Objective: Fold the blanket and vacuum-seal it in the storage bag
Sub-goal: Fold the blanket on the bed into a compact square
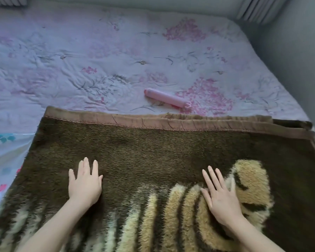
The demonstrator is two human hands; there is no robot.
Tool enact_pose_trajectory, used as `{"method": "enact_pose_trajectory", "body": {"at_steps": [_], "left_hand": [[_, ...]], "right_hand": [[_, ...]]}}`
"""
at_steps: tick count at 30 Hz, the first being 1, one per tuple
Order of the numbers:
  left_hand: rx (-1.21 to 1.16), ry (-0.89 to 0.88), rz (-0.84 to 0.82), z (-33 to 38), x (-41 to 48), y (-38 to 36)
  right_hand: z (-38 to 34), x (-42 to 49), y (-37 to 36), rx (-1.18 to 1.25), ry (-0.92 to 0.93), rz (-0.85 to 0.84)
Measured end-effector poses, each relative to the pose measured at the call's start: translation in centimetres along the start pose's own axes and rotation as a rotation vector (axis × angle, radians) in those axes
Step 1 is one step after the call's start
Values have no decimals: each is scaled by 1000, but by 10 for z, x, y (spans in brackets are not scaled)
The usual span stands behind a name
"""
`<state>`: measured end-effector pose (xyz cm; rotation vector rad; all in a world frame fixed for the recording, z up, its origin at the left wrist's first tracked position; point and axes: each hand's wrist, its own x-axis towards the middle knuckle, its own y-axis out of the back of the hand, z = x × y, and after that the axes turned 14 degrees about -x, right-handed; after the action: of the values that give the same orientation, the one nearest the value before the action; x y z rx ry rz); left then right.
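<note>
A thick brown blanket (153, 148) with a tan tiger-stripe pattern lies folded in layers on the bed, its satin-trimmed edge at the far side. My left hand (85, 182) rests flat on the brown pile, fingers straight. My right hand (219, 195) lies flat on the striped part, fingers spread. A clear storage bag (5, 157) with coloured prints pokes out from under the blanket's left side. A pink hand pump (166, 98) lies on the sheet beyond the blanket's far edge.
The bed is covered by a lilac floral sheet (80, 60). Grey walls close in at the back and right, and a pleated curtain (256, 10) hangs in the far right corner.
</note>
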<state>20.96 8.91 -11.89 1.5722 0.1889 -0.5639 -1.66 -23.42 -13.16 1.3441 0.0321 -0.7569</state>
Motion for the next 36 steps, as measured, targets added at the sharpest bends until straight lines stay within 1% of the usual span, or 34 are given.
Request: {"method": "enact_pose_trajectory", "body": {"at_steps": [2, 5, 6, 9, 11, 12, 13, 14, 16, 19, 20, 21, 22, 24, 25, 27, 29, 30, 31, 33, 34, 35, 36], "left_hand": [[-23, -72, 44, 33, -27, -4], [-198, -244, 96, 85, -70, -21], [-235, -295, 89, 105, -84, -28], [-206, -362, 0, 163, -120, -53], [-198, -353, -63, 198, -139, -65], [-170, -382, -50, 218, -148, -75], [-125, -394, -93, 242, -160, -86], [-96, -425, -101, 253, -167, -95], [-96, -431, -129, 292, -186, -118], [-74, -371, -115, 340, -204, -130], [-59, -362, -130, 358, -208, -136], [-48, -344, -154, 371, -211, -137], [-61, -337, -134, 382, -213, -142], [-36, -294, -152, 410, -218, -143], [-23, -267, -168, 420, -220, -143], [-30, -281, -216, 437, -223, -140], [4, -332, -206, 454, -229, -146], [7, -350, -210, 461, -232, -149], [0, -349, -238, 468, -237, -152], [3, -350, -288, 480, -247, -154], [11, -352, -280, 487, -253, -153], [10, -363, -233, 494, -258, -153], [21, -399, -209, 501, -261, -152]], "right_hand": [[28, -19, -13, -48, -1, 4], [59, -40, -27, 4, 54, -5], [70, -46, -29, 9, 57, -12], [110, -58, -37, 27, 67, -45], [139, -63, -48, 73, 36, -75], [159, -66, -55, 83, 10, -86], [183, -72, -67, 86, -15, -100], [195, -73, -73, 87, -35, -112], [238, -82, -96, 133, -110, -151], [298, -97, -130, 226, -297, -249], [322, -104, -144, 239, -328, -272], [338, -111, -155, 229, -330, -271], [353, -117, -163, 220, -309, -265], [376, -123, -178, 249, -255, -228], [380, -123, -182, 295, -235, -198], [382, -121, -185, 405, -241, -93], [388, -117, -189, 514, -295, 35], [390, -114, -188, 603, -353, 70], [392, -112, -185, 725, -431, 69], [400, -105, -172, 920, -535, -20], [407, -102, -163, 958, -533, -88], [414, -100, -154, 981, -495, -130], [423, -100, -143, 995, -436, -116]]}}
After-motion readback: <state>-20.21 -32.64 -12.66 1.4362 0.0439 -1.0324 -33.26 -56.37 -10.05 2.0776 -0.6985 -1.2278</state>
